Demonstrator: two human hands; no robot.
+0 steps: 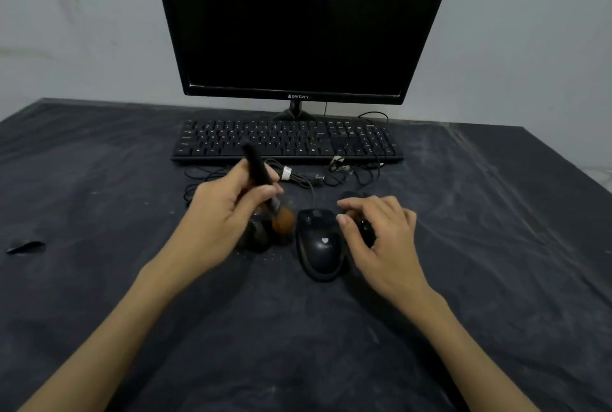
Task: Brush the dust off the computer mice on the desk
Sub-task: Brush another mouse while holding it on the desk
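Three black computer mice lie side by side on the dark desk cover. The middle mouse [320, 246] bears a small white heart mark. My left hand [228, 209] grips a brush [265, 186] with a black handle, whose brown bristle head is blurred and lies over the left mouse [256, 236]. That mouse is largely hidden behind my hand and the bristles. My right hand [377, 232] has its fingers curled round the right mouse [364, 229], which shows only between my fingers.
A black keyboard [288, 141] lies behind the mice, under a dark monitor [298, 20]. Tangled mouse cables [298, 176] run between keyboard and mice. The dark cover [99, 179] is dusty, with a small tear [26, 247] at the left.
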